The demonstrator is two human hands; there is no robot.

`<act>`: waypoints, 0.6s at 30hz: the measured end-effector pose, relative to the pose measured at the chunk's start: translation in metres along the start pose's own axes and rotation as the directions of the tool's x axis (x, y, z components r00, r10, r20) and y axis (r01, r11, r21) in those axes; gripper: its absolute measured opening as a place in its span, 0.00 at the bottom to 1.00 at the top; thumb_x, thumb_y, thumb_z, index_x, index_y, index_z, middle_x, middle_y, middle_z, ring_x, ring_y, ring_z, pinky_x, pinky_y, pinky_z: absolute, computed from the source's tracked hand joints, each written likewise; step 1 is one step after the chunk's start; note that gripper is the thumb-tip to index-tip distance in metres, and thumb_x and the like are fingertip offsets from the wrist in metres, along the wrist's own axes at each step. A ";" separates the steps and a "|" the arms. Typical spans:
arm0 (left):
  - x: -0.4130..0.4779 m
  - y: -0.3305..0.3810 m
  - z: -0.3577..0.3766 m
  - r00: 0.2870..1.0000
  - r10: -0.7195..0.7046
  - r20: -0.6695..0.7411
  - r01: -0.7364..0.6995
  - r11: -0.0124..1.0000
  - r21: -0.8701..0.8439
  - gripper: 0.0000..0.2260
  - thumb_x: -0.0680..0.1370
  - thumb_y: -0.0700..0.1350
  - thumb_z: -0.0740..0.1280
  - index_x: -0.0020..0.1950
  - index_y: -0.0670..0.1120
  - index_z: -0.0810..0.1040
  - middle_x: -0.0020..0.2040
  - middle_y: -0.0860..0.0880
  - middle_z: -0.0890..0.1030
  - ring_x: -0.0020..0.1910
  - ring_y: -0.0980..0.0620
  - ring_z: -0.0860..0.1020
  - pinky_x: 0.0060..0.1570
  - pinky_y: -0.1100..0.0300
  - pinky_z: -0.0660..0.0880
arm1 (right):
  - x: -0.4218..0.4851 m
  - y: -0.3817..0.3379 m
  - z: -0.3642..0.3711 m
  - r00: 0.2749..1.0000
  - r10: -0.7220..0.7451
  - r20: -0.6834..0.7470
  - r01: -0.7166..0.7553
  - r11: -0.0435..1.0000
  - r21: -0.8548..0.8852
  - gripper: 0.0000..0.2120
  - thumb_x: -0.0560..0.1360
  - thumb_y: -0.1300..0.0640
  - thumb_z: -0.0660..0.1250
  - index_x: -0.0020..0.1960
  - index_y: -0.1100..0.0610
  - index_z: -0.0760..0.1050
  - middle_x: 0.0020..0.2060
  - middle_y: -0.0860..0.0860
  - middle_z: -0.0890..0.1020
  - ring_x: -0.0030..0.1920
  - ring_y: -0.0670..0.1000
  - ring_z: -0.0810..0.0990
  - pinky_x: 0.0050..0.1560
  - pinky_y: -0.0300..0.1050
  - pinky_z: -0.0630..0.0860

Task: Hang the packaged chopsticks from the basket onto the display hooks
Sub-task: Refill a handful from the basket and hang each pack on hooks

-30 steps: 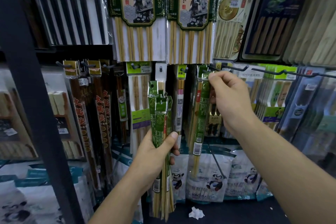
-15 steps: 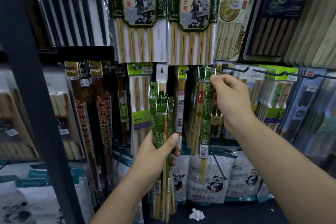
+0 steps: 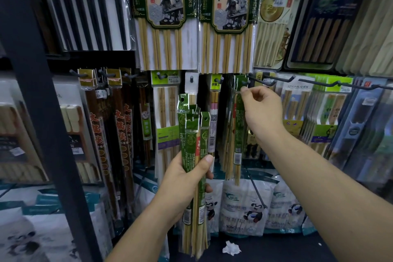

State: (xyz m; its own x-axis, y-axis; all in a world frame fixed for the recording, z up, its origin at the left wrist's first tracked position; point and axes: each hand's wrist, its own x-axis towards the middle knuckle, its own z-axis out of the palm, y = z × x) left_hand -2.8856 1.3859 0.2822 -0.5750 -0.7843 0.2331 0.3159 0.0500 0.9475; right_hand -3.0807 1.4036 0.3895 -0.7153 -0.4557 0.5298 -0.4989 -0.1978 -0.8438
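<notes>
Wide bamboo chopstick packs overhead (image 3: 163, 13) read "火锅筷", "CHOPSTICKS" and "happiness"; a pale pack to the right (image 3: 295, 91) reads "JOY-HER". The right hand (image 3: 262, 110) pinches, thumb against forefinger, the header of a slim green-sleeved bamboo chopstick pack (image 3: 239, 121), which hangs vertically on a dark wire hook (image 3: 245, 82). The left hand (image 3: 182, 178) wraps its fingers round a bundle of matching green packs (image 3: 192, 140), held upright with headers up. A dark metal post (image 3: 36, 91) stands at the left.

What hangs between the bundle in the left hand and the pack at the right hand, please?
In the head view, a pink-banded pack with a barcode label hangs between the bundle and the green pack.
</notes>
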 end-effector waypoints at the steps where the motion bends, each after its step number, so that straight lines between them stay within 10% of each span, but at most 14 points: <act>1: 0.000 0.000 0.000 1.000 0.000 0.002 0.000 1.000 -0.003 0.09 0.69 0.55 0.76 0.46 0.55 0.83 0.38 0.49 0.82 0.38 0.52 0.82 0.36 0.57 0.81 | 0.001 0.002 0.002 1.000 -0.009 -0.011 0.009 1.000 -0.018 0.13 0.81 0.48 0.67 0.41 0.53 0.77 0.30 0.42 0.75 0.30 0.37 0.73 0.35 0.34 0.68; 8: 0.001 0.000 -0.003 1.000 -0.017 0.001 0.017 1.000 -0.023 0.17 0.67 0.55 0.78 0.51 0.49 0.81 0.39 0.46 0.83 0.38 0.49 0.84 0.38 0.56 0.82 | -0.026 0.000 0.000 0.992 0.124 -0.039 -0.122 0.991 0.047 0.14 0.82 0.45 0.64 0.44 0.54 0.74 0.37 0.48 0.76 0.37 0.46 0.75 0.39 0.41 0.70; 14: 0.002 0.001 0.000 1.000 -0.006 0.018 0.007 0.998 -0.062 0.16 0.64 0.60 0.81 0.45 0.56 0.84 0.41 0.46 0.84 0.39 0.48 0.84 0.38 0.55 0.82 | -0.069 -0.012 -0.003 0.871 0.057 0.488 -0.105 0.992 0.072 0.07 0.80 0.51 0.68 0.46 0.53 0.83 0.37 0.45 0.85 0.36 0.41 0.81 0.35 0.32 0.75; 18: 0.003 -0.001 0.002 1.000 0.008 0.019 -0.007 0.997 -0.074 0.22 0.61 0.65 0.81 0.48 0.56 0.84 0.41 0.45 0.84 0.38 0.47 0.84 0.37 0.55 0.82 | -0.076 -0.013 0.001 0.866 0.030 0.500 -0.091 0.991 0.098 0.04 0.80 0.58 0.70 0.46 0.55 0.82 0.33 0.46 0.82 0.35 0.43 0.81 0.34 0.34 0.75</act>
State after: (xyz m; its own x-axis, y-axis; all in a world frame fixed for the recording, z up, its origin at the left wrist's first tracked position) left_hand -2.8893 1.3851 0.2826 -0.5869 -0.7717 0.2449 0.3749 0.0090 0.9270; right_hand -3.0193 1.4400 0.3597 -0.3896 -0.8341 0.3905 -0.3818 -0.2396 -0.8926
